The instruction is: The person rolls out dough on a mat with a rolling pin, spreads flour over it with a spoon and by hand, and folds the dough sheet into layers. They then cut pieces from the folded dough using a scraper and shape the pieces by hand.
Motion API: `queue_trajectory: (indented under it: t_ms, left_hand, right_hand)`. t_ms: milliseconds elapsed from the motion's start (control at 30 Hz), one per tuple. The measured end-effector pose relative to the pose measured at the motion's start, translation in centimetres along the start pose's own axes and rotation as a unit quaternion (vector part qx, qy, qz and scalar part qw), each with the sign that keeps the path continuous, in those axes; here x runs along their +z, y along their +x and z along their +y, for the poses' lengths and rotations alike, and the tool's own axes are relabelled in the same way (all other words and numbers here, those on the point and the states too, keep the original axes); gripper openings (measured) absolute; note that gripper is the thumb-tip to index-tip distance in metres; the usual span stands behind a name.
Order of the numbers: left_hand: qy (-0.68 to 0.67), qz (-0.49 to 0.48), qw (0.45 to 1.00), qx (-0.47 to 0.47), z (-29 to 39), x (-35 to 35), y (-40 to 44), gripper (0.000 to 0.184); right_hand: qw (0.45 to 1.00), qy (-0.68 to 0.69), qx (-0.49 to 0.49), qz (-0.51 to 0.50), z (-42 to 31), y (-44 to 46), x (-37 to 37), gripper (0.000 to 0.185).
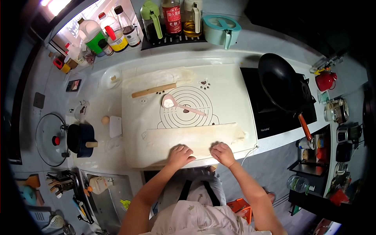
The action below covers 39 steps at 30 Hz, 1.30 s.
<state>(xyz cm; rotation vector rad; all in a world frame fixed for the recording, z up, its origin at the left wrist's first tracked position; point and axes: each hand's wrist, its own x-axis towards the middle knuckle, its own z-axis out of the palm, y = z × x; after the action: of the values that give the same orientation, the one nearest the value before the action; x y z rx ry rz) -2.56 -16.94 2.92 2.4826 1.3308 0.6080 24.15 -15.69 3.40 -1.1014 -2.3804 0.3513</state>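
A wide sheet of pale dough [188,137] lies across the front of the white marked mat [231,94]. My left hand [180,156] rests at the dough's front edge, fingers curled inward. To its right, my right hand [223,154] is closed at the same edge, its fingertips bent down on the dough. Behind the sheet, a pink spoon [184,105] holding white flour lies over the printed circles. A wooden rolling pin [154,90] lies farther back, in front of another floury dough strip [156,78].
A black wok [278,80] stands on the cooktop [270,121] at the right. Bottles and a turquoise container [221,31] line the back. At the left are a dark blue pot [80,140], a glass lid [51,139], an egg [105,120] and a white scraper [115,127].
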Motion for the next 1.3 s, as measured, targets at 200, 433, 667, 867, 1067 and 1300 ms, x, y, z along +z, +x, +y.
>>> queue_trajectory:
  t_ms: [200, 433, 667, 867, 1067, 1300]
  left_hand:
    - [0.011, -0.026, 0.995, 0.1, 0.0, 1.8, 0.7, 0.015]
    - [0.02, -0.034, 0.992, 0.123, -0.7, 2.9, 1.1, 0.008]
    - [-0.014, -0.055, 0.996, 0.072, 1.1, 0.8, 2.7, 0.009]
    - [0.02, -0.016, 0.991, 0.135, 0.5, 2.4, 2.3, 0.006]
    - [-0.092, 0.018, 0.994, -0.058, 0.5, 3.3, 3.6, 0.007]
    - [0.043, -0.005, 0.997, -0.057, 0.0, 2.6, 4.3, 0.023]
  right_hand:
    - [0.996, 0.053, -0.038, -0.065, 0.3, 0.9, -0.7, 0.014]
    - [0.997, 0.017, -0.058, -0.054, 0.2, 0.6, -0.3, 0.018]
    - [0.998, 0.037, -0.008, -0.043, -0.1, 0.8, -0.1, 0.017]
    - [0.998, 0.039, -0.024, -0.047, 0.3, 0.3, -0.6, 0.02]
    - [0.994, 0.048, 0.093, -0.033, 0.0, 1.2, 0.0, 0.013]
    - [0.965, 0.153, 0.212, -0.02, 2.4, 4.2, 0.6, 0.007]
